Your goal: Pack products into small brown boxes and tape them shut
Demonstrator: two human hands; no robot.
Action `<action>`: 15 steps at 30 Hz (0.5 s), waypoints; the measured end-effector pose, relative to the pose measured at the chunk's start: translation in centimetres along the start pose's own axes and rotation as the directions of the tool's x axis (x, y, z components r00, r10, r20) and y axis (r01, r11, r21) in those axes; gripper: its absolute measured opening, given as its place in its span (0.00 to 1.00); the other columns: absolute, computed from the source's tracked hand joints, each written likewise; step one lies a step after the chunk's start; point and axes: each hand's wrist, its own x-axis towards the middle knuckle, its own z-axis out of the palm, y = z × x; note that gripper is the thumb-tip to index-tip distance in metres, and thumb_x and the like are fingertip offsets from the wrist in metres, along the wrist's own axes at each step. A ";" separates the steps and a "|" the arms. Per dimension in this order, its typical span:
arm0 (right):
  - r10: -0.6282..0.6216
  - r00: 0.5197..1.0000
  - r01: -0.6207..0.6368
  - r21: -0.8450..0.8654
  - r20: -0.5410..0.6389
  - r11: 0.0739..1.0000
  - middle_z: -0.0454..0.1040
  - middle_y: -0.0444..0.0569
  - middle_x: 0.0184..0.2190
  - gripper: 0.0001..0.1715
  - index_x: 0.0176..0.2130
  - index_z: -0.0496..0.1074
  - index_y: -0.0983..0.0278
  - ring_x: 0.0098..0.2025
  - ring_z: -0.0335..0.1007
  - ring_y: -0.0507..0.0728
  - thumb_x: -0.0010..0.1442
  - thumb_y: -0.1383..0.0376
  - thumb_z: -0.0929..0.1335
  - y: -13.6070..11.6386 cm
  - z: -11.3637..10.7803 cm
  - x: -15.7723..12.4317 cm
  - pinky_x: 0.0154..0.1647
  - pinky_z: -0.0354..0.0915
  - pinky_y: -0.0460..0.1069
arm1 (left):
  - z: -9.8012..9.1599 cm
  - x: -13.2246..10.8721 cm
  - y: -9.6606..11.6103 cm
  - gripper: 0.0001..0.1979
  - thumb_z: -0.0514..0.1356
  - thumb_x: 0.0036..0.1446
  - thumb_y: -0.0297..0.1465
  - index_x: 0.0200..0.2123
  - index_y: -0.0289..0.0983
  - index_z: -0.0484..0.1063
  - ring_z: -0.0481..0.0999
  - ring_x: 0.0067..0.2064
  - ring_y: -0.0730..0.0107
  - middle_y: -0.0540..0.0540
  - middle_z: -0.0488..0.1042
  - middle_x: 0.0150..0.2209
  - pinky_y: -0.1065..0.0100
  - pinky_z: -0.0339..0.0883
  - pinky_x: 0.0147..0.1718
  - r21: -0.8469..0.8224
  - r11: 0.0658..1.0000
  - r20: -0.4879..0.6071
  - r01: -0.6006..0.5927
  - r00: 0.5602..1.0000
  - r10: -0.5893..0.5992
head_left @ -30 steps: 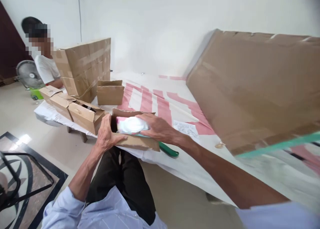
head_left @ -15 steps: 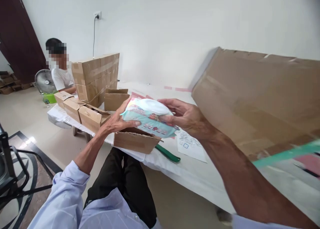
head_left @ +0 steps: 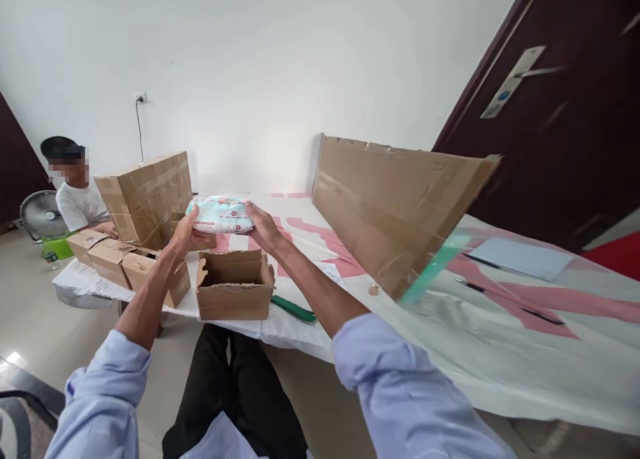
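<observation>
A pale turquoise-and-white pack of wet wipes (head_left: 223, 215) is held up between my two hands above the table. My left hand (head_left: 187, 232) grips its left end, and my right hand (head_left: 261, 227) has the right end. Below and a little nearer to me stands an open cardboard box (head_left: 233, 301) with its flaps up; its visible inside is dark. A green-handled tool (head_left: 293, 308) lies just right of this box, its far end hidden behind the box.
Several small boxes (head_left: 111, 259) line the table's left edge, with a taped stack of cartons (head_left: 145, 195) behind them. A person (head_left: 80, 202) sits beyond. On the right, a large cardboard sheet (head_left: 390, 205) leans up, with a pen (head_left: 473, 286) and paper (head_left: 523, 257) beyond it.
My view has swung right, bringing a door into sight. The pack is farther from me and turned, so its lid no longer shows. The open box is now uncovered beneath it.
</observation>
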 end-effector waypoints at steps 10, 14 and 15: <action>0.108 0.993 -0.105 0.064 -0.044 0.992 0.83 0.55 0.33 0.39 0.46 0.75 0.65 0.35 0.79 0.57 0.72 0.34 0.62 2.1 -1.2 4.1 0.34 0.75 0.49 | -0.2 4.4 -2.0 0.35 0.55 0.69 0.62 0.50 0.34 0.78 0.77 0.27 0.63 0.41 0.80 0.29 0.66 0.73 0.25 -0.008 0.985 0.057 0.170 0.984 -0.169; 0.097 0.995 -0.096 0.042 -0.031 0.995 0.83 0.53 0.31 0.40 0.47 0.76 0.65 0.34 0.78 0.57 0.72 0.33 0.62 2.9 -1.7 4.5 0.35 0.75 0.49 | -0.3 5.0 -2.5 0.36 0.55 0.69 0.62 0.50 0.33 0.78 0.78 0.27 0.62 0.41 0.80 0.29 0.67 0.73 0.25 0.002 0.985 0.062 0.172 0.983 -0.172; 0.094 0.995 -0.093 0.031 -0.025 0.995 0.83 0.53 0.32 0.40 0.47 0.76 0.65 0.35 0.78 0.57 0.72 0.33 0.62 3.0 -1.8 4.6 0.35 0.75 0.49 | -0.3 5.1 -2.6 0.36 0.55 0.69 0.62 0.50 0.33 0.78 0.78 0.27 0.63 0.41 0.80 0.29 0.67 0.73 0.25 0.007 0.985 0.061 0.172 0.983 -0.172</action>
